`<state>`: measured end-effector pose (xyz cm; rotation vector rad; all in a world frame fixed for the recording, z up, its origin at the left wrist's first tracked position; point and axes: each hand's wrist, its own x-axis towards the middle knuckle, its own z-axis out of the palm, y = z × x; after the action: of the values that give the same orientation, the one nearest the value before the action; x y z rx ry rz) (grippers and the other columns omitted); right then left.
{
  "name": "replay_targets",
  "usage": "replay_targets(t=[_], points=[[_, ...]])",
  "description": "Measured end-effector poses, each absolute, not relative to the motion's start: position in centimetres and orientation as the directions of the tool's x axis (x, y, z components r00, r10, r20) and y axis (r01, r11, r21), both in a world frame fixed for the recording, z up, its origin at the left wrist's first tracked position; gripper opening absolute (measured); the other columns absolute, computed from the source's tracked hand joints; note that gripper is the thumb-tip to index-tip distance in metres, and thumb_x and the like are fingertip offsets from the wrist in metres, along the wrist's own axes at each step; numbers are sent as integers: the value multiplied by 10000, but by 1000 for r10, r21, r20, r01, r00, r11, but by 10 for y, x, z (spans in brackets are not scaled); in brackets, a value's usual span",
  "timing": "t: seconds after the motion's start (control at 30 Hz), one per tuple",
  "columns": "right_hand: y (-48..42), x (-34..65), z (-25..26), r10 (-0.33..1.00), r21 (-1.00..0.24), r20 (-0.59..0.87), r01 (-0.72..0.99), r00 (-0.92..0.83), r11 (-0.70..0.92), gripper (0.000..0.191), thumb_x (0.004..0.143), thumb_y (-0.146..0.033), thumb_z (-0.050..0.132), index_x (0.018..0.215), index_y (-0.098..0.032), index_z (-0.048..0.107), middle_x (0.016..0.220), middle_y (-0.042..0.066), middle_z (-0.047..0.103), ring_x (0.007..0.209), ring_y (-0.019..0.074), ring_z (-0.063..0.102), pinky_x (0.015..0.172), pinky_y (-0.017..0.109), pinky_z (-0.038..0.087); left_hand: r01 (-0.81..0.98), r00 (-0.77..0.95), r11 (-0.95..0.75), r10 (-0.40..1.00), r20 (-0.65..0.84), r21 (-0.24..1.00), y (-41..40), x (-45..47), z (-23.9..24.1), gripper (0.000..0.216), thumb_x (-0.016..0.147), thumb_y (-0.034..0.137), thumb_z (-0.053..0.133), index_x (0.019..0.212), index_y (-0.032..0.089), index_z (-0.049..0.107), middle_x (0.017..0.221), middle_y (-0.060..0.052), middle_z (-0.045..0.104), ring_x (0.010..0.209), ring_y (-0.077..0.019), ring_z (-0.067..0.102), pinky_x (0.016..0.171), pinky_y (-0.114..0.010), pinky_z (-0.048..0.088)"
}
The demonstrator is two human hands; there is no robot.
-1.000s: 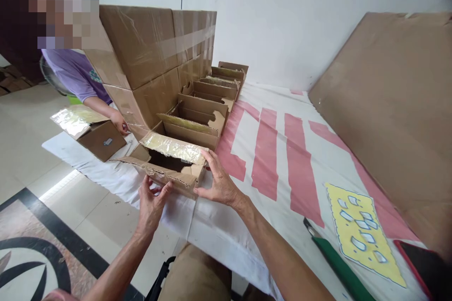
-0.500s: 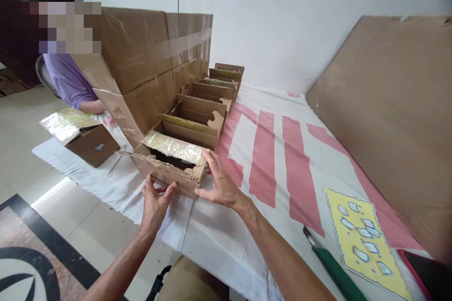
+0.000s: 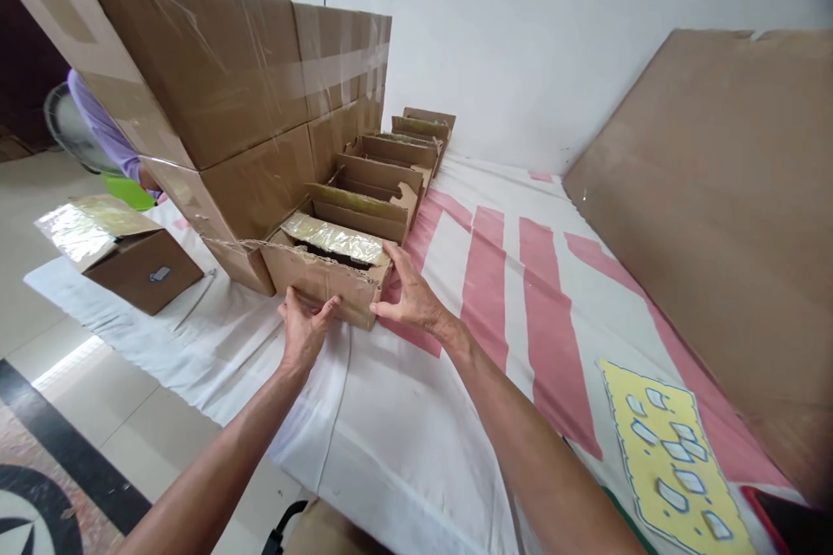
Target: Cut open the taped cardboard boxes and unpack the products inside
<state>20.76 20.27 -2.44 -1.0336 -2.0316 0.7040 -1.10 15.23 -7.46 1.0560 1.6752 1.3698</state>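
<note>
An open cardboard box [image 3: 305,277] with a torn front edge stands at the near end of a row of similar boxes. A shiny taped flap [image 3: 335,236] lies across its top, and the inside is dark. My left hand [image 3: 304,329] holds the lower front of the box, thumb and forefinger against the panel; its other fingers are partly hidden. At the box's right front corner, my right hand [image 3: 413,299] grips with the thumb on the front and the fingers along the side. The box touches or nearly touches the one behind it.
Left of the row rises a wall of taped cartons [image 3: 253,165]. A smaller box [image 3: 147,269] with a raised flap sits near the table's left edge. To the right are a yellow card [image 3: 670,451], a red-edged dark object [image 3: 781,520] and a large cardboard sheet [image 3: 729,217]. Another person's sleeve [image 3: 104,130] shows behind the cartons.
My hands and the box have moved farther in, towards the box behind. The view has shifted; the co-worker is now mostly hidden by the cartons, and my right arm covers most of the green-handled tool.
</note>
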Motion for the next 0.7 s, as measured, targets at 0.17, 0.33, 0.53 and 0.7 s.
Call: replay_targets(t=[0.17, 0.33, 0.53, 0.7], points=[[226, 218, -24, 834, -744, 351, 414, -426, 525, 1129, 644, -297, 829, 1624, -240, 271, 1652, 163, 310, 1543, 345, 297, 1242, 560, 308, 255, -499, 151, 866, -3, 955, 170, -1, -71, 721, 642, 598, 856, 1151, 196, 541, 1209, -139, 514, 1244, -386, 526, 1085, -560, 463], [234, 222, -24, 841, -753, 347, 411, -414, 513, 1146, 640, -278, 830, 1638, -255, 266, 1664, 150, 308, 1525, 351, 333, 1213, 560, 358, 324, -508, 176, 861, 14, 930, 179, 4, -69, 699, 643, 590, 859, 1114, 193, 528, 1168, -129, 488, 1252, -385, 490, 1103, -567, 438], [209, 223, -25, 896, -793, 289, 440, -339, 422, 1168, 740, -402, 822, 1675, -300, 129, 1729, 125, 235, 1557, 350, 312, 1225, 567, 347, 200, -385, 55, 922, 27, 978, 152, -7, -71, 749, 704, 504, 808, 1318, 160, 553, 1295, -174, 503, 1078, -320, 629, 938, -502, 553], [152, 247, -47, 954, -681, 166, 670, -249, 294, 1042, 785, -652, 750, 1643, -290, 280, 1651, 156, 409, 1441, 419, 490, 1110, 590, 492, 507, -349, -195, 844, 407, 839, 101, -94, -39, 491, 812, 341, 680, 1288, 231, 638, 1389, -149, 542, 1298, -330, 544, 1115, -509, 455]])
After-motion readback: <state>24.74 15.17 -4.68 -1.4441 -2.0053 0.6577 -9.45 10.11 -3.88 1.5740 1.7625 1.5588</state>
